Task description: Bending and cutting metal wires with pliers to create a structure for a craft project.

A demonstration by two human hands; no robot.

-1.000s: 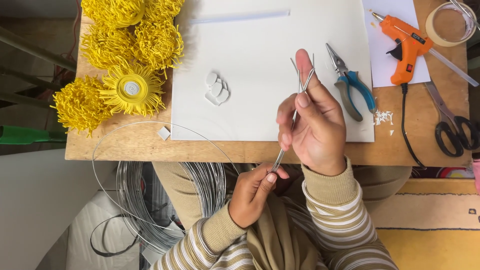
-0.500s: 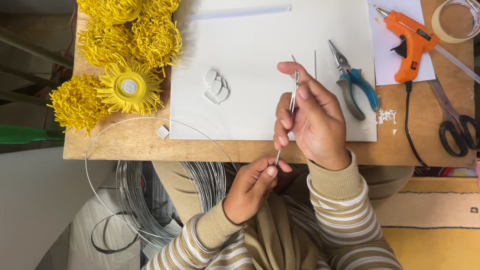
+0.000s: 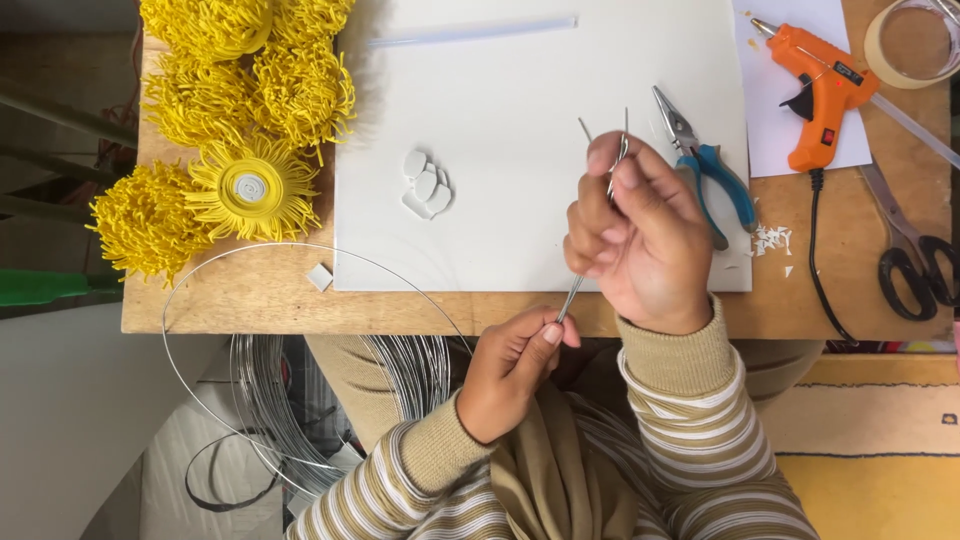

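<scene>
Over the near edge of the large white foam sheet (image 3: pixel 540 130), the right hand (image 3: pixel 640 240) and left hand (image 3: pixel 510 370) pinch a thin doubled silver wire (image 3: pixel 590 235), fingers closed tight, best kept taut while twisting.

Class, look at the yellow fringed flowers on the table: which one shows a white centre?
The flat yellow flower nearest the white sheet, lying face up with a white disc in its middle; the other flowers are fluffy balls showing only fringe.

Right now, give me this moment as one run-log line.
left hand: pinches wire low end | right hand: grips upper wire | pliers: idle on white sheet | glue gun: idle
</scene>
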